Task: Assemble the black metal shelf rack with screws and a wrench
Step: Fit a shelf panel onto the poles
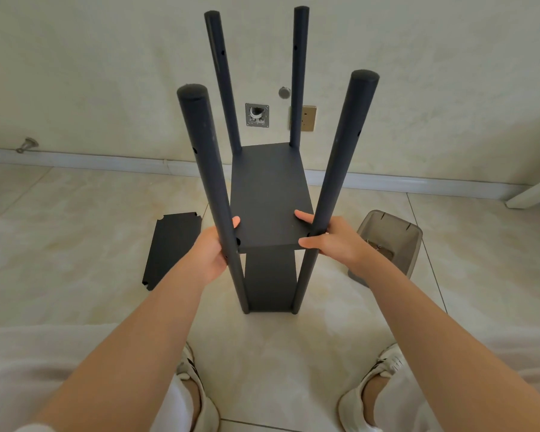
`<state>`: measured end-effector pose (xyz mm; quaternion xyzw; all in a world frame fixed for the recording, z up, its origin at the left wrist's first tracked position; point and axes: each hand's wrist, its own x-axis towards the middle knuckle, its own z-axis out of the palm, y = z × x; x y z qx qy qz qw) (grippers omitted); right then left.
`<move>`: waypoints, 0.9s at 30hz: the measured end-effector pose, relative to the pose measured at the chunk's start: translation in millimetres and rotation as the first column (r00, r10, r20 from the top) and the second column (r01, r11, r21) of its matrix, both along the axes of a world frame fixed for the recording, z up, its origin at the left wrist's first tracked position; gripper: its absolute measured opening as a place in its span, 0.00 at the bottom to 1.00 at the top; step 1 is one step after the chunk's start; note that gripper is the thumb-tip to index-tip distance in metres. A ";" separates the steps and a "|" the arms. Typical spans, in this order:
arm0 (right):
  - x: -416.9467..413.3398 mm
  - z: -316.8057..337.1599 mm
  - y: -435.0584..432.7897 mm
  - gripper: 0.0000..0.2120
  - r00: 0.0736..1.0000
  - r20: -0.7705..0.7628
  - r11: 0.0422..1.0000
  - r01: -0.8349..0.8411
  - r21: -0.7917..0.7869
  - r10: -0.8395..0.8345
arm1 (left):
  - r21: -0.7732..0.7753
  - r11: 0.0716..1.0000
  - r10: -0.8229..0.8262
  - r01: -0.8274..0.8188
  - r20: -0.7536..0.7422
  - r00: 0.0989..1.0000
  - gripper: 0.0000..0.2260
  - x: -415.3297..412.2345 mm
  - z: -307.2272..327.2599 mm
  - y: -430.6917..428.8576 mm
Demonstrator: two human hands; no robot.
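- black rack (270,194): upright on beige tile floor (75,229), near cream wall (106,73) w/ socket (307,118).
- left hand (214,251): curled round front-L post (206,157); right hand (331,241): round front-R post (343,157).
- loose shelf panel (170,247): flat on floor, L of rack; grey bin (390,241) R.

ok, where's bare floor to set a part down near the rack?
Bare beige tile floor left of the flat black metal panel, up to the white baseboard; also right of the grey plastic bin, and between the white shoes. Crowded beside the black metal shelf rack: panel left, bin right.
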<state>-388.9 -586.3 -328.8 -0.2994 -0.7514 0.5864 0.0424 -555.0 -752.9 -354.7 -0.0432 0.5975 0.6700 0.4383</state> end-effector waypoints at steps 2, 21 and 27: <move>-1.2 -0.9 -1.6 0.28 1.000 -0.002 1.000 0.016 0.019 -0.016 | -0.030 0.997 0.068 -0.068 0.002 0.998 0.09 4.8 -6.0 -4.3; -3.2 11.0 -14.5 0.26 0.994 0.016 0.986 0.110 -0.122 -0.108 | 0.189 0.980 -0.095 0.056 0.208 0.973 0.15 93.2 -7.0 16.5; -1.9 56.2 1.2 0.21 0.996 0.060 0.998 0.058 0.031 -0.060 | 0.209 0.977 0.011 -0.050 0.185 0.983 0.06 102.6 -9.0 41.7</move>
